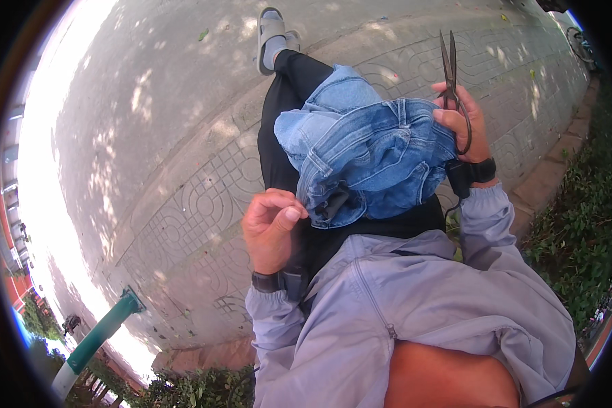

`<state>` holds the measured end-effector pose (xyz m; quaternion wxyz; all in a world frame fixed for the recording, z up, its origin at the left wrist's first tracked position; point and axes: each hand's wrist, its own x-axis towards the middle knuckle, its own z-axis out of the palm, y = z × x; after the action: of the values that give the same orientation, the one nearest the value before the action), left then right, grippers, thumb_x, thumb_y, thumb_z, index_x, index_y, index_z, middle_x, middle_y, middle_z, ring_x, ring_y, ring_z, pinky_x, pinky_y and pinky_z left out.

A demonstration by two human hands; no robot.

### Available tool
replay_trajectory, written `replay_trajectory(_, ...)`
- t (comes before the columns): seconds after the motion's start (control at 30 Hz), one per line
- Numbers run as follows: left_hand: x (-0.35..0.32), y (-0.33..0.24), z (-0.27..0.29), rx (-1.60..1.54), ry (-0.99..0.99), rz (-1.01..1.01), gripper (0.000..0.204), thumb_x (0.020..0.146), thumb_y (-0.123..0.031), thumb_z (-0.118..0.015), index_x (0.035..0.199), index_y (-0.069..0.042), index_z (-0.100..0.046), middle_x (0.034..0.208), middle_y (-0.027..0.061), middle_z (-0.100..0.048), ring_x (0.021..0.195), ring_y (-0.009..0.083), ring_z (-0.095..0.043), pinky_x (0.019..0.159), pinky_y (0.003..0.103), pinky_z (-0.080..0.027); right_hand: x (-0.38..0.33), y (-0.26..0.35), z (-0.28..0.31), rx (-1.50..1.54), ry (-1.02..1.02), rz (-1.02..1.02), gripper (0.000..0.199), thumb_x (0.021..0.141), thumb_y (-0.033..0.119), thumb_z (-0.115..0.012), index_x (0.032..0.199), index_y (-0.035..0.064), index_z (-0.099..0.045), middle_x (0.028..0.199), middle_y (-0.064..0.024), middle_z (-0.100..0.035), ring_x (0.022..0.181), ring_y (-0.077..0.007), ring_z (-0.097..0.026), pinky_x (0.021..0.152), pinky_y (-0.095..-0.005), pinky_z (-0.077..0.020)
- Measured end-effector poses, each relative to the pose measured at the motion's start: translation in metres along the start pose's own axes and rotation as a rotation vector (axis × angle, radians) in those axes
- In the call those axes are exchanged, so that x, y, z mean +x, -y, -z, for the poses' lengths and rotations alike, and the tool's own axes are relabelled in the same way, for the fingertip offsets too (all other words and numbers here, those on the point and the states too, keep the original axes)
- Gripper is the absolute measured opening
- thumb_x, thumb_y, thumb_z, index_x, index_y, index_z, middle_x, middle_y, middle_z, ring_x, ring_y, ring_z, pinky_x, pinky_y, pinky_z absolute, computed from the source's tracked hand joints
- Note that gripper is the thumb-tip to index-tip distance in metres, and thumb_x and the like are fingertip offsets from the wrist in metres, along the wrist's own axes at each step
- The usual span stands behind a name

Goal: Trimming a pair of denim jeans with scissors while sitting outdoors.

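Head view: right hand (464, 122) grips shut scissors (451, 75); left hand (270, 228), fingers curled, pinches nothing visible beside denim (367, 156); keep blades pointing far.

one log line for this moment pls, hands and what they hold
right hand: holds scissors, blades shut, pointing up | left hand: pinching edge of jeans | jeans: bunched on lap | setting: paved sidewalk

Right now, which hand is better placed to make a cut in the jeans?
Probably the right hand: it grips the scissors, blades shut and pointing up, right beside the jeans on the lap. The left hand holds no tool; its fingertips are pinched at the denim's lower edge, suited to steadying.
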<state>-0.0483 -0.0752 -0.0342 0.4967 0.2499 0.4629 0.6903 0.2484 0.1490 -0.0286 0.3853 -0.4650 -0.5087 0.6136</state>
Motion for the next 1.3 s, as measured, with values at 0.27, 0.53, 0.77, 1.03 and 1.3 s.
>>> replay_trajectory(0.27,0.010,-0.016,-0.020,0.001,0.099,-0.023,0.021,0.087,-0.012,-0.075,0.098,-0.001,-0.062,0.090,0.0129,-0.061,0.077,0.0214,-0.061,0.071,0.033,-0.050,-0.012,0.052,-0.021,-0.840,0.129,0.596,0.054,0.077,0.007,-0.074,0.128,0.0029,-0.057,0.103,-0.0123,-0.064,0.091,-0.0233,-0.063,0.085,-0.0297,-0.0483)
replay_trajectory(0.53,0.017,-0.016,-0.029,-0.089,0.233,0.080,0.023,0.086,-0.014,-0.075,0.099,-0.001,-0.062,0.089,0.0136,-0.062,0.077,0.0218,-0.062,0.072,0.035,-0.051,-0.045,0.076,-0.057,-0.669,0.801,0.360,0.053,0.072,0.005,-0.076,0.122,0.0051,-0.059,0.096,-0.0111,-0.061,0.075,-0.0251,-0.062,0.068,-0.0341,-0.0499)
replay_trajectory(0.77,0.016,-0.012,-0.028,-0.133,0.228,0.181,0.021,0.085,-0.013,-0.075,0.096,-0.002,-0.061,0.086,0.0111,-0.062,0.079,0.0205,-0.062,0.072,0.034,-0.052,-0.051,0.058,-0.073,-0.641,0.927,0.309,0.048,0.073,0.010,-0.077,0.118,0.0075,-0.060,0.094,-0.0085,-0.061,0.071,-0.0241,-0.062,0.062,-0.0353,-0.0497)
replay_trajectory(1.03,0.015,-0.011,-0.028,-0.083,0.183,0.219,0.020,0.085,-0.011,-0.075,0.095,-0.002,-0.060,0.088,0.0092,-0.063,0.078,0.0174,-0.062,0.070,0.031,-0.051,-0.053,0.059,-0.079,-0.708,0.887,0.382,0.040,0.075,0.012,-0.074,0.112,0.0068,-0.060,0.088,-0.0085,-0.060,0.075,-0.0291,-0.062,0.063,-0.0374,-0.0489)
replay_trajectory(1.3,0.015,-0.015,-0.033,-0.016,0.143,0.218,0.023,0.085,-0.012,-0.075,0.093,0.002,-0.058,0.091,0.0118,-0.059,0.077,0.0191,-0.063,0.067,0.032,-0.054,-0.051,0.060,-0.081,-0.721,0.870,0.365,0.036,0.077,0.014,-0.073,0.111,0.0067,-0.061,0.089,-0.0096,-0.062,0.076,-0.0300,-0.064,0.062,-0.0391,-0.0496)
